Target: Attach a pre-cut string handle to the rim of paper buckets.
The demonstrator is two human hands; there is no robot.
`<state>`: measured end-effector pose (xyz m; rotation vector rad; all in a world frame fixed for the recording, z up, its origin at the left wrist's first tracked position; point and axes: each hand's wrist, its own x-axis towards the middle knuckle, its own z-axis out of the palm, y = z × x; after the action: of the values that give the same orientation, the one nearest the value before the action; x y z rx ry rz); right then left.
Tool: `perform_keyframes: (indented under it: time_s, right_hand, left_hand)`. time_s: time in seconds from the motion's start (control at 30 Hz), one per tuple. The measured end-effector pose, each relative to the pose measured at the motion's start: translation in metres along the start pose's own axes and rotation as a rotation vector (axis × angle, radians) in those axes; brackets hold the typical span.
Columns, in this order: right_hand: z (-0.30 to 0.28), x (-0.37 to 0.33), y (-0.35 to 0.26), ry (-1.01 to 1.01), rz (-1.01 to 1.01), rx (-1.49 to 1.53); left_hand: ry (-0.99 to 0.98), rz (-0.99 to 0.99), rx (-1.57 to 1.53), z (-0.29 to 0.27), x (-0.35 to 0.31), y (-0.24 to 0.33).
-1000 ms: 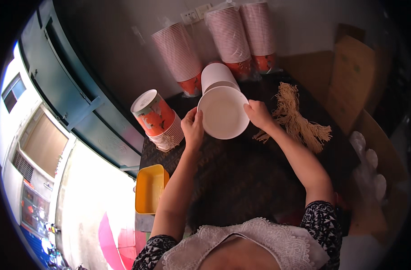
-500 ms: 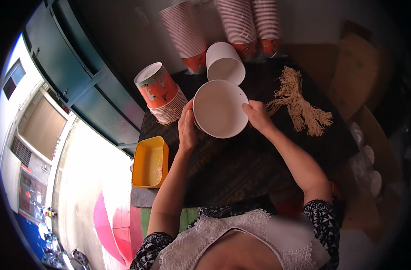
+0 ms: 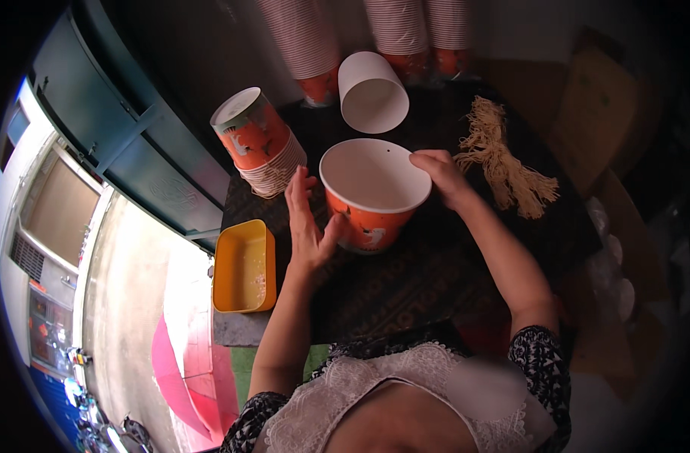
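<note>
An orange paper bucket (image 3: 373, 229) with a white inside and small pale figures stands tilted over the dark table. A small dark hole shows near its far rim. My right hand (image 3: 445, 178) pinches the rim on the right side. On the other side my left hand (image 3: 309, 230) is open, fingers spread, its thumb against or just by the bucket's wall. Behind it lies a white paper bucket (image 3: 354, 70) on its side, mouth toward me. A bundle of beige cords (image 3: 503, 162) rests to the right.
An upside-down stack of orange buckets (image 3: 256, 140), with cords about its lower rims, stands at the left. Nearer is a yellow plastic box (image 3: 244, 264) holding small bits. Tall wrapped bucket stacks (image 3: 396, 38) line the wall. Cardboard (image 3: 598, 113) leans at the right.
The orange bucket has tipped from mouth toward me to more upright, so its printed side now shows. My left hand has loosened and spread its fingers; the right still holds the rim.
</note>
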<state>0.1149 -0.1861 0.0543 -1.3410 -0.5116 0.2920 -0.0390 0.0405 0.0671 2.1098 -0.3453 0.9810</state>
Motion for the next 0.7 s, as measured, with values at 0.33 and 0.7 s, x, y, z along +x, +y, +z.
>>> perform_keyframes:
  time_s: [0.33, 0.7]
  right_hand:
    - [0.02, 0.006, -0.011, -0.188, -0.036, -0.126]
    - [-0.041, -0.047, -0.024, 0.096, -0.075, -0.67]
  left_hand:
    - [-0.278, 0.161, 0.192, -0.027, -0.007, 0.067]
    - [-0.239, 0.146, 0.403, -0.031, -0.027, 0.084]
